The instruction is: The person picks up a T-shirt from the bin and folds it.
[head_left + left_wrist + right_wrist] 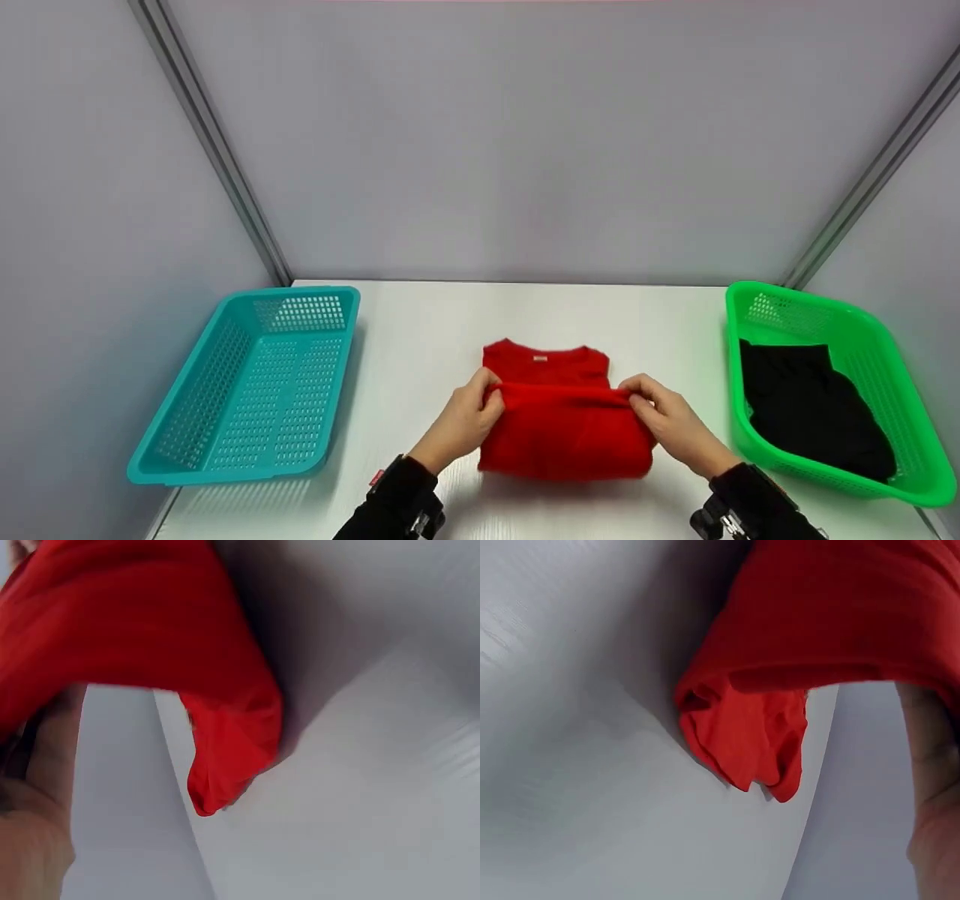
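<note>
A red shirt (566, 435) lies on the white table, its neckline with a small pale label facing the back wall. Its lower part is lifted and doubled over toward the collar. My left hand (469, 415) pinches the left end of this raised edge between thumb and fingers. At the right end, my right hand (667, 418) pinches the same edge. In the left wrist view the red cloth (135, 622) arches above the table, and the left fingers are partly hidden behind it. The right wrist view shows the cloth (840, 622) hanging in a fold, covering most of the right fingers.
A teal perforated basket (259, 476) stands on the left of the table (420, 330). On the right is a green basket (862, 315) with a folded black garment (814, 412) inside. Grey walls (525, 142) enclose the back and both sides.
</note>
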`<state>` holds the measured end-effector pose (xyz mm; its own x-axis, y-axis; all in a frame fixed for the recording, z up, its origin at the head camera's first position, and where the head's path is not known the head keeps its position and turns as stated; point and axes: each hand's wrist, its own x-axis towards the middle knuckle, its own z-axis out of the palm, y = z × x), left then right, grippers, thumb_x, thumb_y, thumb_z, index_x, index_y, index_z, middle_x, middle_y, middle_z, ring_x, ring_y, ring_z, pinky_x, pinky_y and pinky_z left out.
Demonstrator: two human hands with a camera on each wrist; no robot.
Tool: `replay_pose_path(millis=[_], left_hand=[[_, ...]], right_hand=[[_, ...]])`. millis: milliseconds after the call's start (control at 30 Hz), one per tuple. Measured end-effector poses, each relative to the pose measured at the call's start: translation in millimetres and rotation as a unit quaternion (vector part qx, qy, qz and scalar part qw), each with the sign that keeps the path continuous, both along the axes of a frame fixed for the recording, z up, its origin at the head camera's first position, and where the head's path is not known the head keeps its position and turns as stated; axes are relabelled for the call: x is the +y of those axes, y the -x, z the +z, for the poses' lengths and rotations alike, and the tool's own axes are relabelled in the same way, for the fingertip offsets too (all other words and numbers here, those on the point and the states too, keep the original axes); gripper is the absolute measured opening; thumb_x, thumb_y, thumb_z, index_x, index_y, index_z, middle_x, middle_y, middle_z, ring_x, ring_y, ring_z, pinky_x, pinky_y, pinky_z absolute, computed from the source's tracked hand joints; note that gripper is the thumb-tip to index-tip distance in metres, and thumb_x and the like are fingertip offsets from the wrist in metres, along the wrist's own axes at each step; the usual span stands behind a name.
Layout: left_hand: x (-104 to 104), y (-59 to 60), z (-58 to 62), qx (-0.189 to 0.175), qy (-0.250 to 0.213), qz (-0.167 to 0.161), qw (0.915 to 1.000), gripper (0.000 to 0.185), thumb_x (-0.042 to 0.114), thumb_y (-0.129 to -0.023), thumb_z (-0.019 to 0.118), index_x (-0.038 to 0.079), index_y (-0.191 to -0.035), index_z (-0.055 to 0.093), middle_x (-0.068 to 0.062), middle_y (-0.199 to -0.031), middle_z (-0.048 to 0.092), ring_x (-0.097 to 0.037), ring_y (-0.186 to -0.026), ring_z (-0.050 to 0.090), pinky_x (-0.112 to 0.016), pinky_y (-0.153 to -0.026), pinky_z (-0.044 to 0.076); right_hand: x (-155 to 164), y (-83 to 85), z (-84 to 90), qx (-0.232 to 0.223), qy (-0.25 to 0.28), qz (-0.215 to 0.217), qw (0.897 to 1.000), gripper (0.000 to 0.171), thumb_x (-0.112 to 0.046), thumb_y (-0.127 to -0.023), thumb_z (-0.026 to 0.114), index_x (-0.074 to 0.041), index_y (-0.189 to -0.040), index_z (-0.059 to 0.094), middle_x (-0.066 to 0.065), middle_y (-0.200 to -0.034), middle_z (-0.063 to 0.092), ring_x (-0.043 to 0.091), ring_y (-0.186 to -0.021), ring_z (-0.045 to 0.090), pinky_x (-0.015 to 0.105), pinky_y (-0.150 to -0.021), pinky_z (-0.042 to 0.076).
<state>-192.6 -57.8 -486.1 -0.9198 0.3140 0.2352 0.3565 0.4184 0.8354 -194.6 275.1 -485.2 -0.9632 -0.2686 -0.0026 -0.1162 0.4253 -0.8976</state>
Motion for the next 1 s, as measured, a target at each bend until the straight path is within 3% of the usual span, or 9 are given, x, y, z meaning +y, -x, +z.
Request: replay_pose_path(millis=[133, 200, 300, 400, 533, 667, 767, 867, 1000], left_hand=[[0, 2.3, -7.0, -0.105, -0.017, 0.007, 0.9943, 0.010, 0.011, -0.099, 0.049, 0.009, -0.101, 0.058, -0.002, -0.087, 0.059, -0.014, -0.078, 0.054, -0.029, -0.072, 0.046], [3, 4.4, -9.9, -0.120, -0.005, 0.017, 0.9926, 0.011, 0.012, -0.098, 0.050, 0.008, -0.102, 0.060, -0.006, -0.095, 0.064, -0.016, -0.083, 0.056, -0.032, -0.076, 0.049], [9, 10.6, -12.4, -0.079, 0.044, 0.044, 0.9950, 0.012, 0.010, -0.099, 0.053, 0.006, -0.104, 0.062, -0.010, -0.097, 0.068, -0.020, -0.082, 0.060, -0.036, -0.076, 0.052], [18, 18.8, -14.3, -0.017, 0.109, 0.092, 0.9896, 0.010, 0.009, -0.101, 0.057, 0.005, -0.104, 0.065, -0.010, -0.095, 0.070, -0.023, -0.081, 0.064, -0.039, -0.075, 0.055], [26, 27.5, -19.6, 0.013, 0.166, 0.163, 0.9725, 0.009, 0.012, -0.100, 0.063, 0.008, -0.104, 0.070, -0.006, -0.098, 0.062, -0.024, -0.092, 0.062, -0.040, -0.077, 0.055], [30, 34.2, -25.5, 0.014, 0.165, 0.206, 0.9645, 0.007, 0.012, -0.098, 0.067, 0.009, -0.102, 0.072, -0.008, -0.097, 0.063, -0.029, -0.091, 0.065, -0.043, -0.075, 0.056], [33, 39.2, -29.7, -0.019, 0.129, 0.224, 0.9658, 0.008, 0.009, -0.099, 0.064, 0.008, -0.104, 0.070, -0.012, -0.101, 0.072, -0.031, -0.092, 0.071, -0.046, -0.078, 0.057], [35, 42.1, -35.9, -0.057, 0.106, 0.230, 0.9658, 0.017, 0.007, -0.101, 0.058, 0.008, -0.115, 0.067, -0.013, -0.111, 0.073, -0.032, -0.098, 0.071, -0.048, -0.083, 0.057], [37, 37.6, -47.9, -0.056, 0.143, 0.209, 0.9656, 0.028, 0.008, -0.099, 0.060, 0.008, -0.127, 0.065, -0.015, -0.121, 0.067, -0.036, -0.109, 0.066, -0.051, -0.090, 0.055]], right_hand=[[2, 3.1, -7.9, -0.084, 0.022, 0.009, 0.996, 0.021, -0.016, -0.107, 0.050, -0.004, -0.122, 0.059, 0.012, -0.112, 0.062, 0.020, -0.083, 0.056, 0.028, -0.062, 0.049], [1, 6.2, -12.7, -0.094, 0.009, -0.012, 0.995, 0.021, -0.014, -0.107, 0.050, -0.004, -0.122, 0.061, 0.011, -0.114, 0.063, 0.020, -0.085, 0.056, 0.028, -0.064, 0.049], [-3, 13.4, -18.5, -0.061, -0.035, -0.049, 0.996, 0.020, -0.009, -0.106, 0.050, -0.006, -0.120, 0.064, 0.010, -0.113, 0.065, 0.020, -0.081, 0.057, 0.029, -0.063, 0.049], [-9, 23.1, -21.9, 0.022, -0.099, -0.081, 0.992, 0.019, -0.004, -0.103, 0.054, -0.008, -0.115, 0.068, 0.010, -0.108, 0.069, 0.021, -0.079, 0.059, 0.031, -0.065, 0.051], [-18, 36.7, -26.9, 0.132, -0.175, -0.104, 0.970, 0.015, 0.001, -0.099, 0.060, -0.005, -0.108, 0.070, 0.012, -0.104, 0.073, 0.026, -0.090, 0.066, 0.040, -0.080, 0.054], [-26, 46.5, -33.3, 0.186, -0.218, -0.114, 0.951, 0.012, 0.003, -0.095, 0.064, -0.002, -0.103, 0.071, 0.014, -0.100, 0.073, 0.034, -0.094, 0.069, 0.051, -0.085, 0.054], [-31, 51.3, -38.0, 0.195, -0.218, -0.124, 0.948, 0.012, 0.003, -0.096, 0.063, 0.000, -0.105, 0.070, 0.017, -0.100, 0.072, 0.036, -0.093, 0.068, 0.051, -0.084, 0.055], [-32, 53.7, -44.4, 0.166, -0.205, -0.130, 0.956, 0.018, 0.001, -0.098, 0.060, 0.002, -0.115, 0.067, 0.022, -0.111, 0.071, 0.037, -0.097, 0.068, 0.051, -0.085, 0.055], [-28, 51.4, -55.0, 0.102, -0.213, -0.117, 0.965, 0.036, -0.003, -0.099, 0.059, 0.005, -0.134, 0.057, 0.028, -0.130, 0.063, 0.043, -0.113, 0.065, 0.056, -0.095, 0.052]])
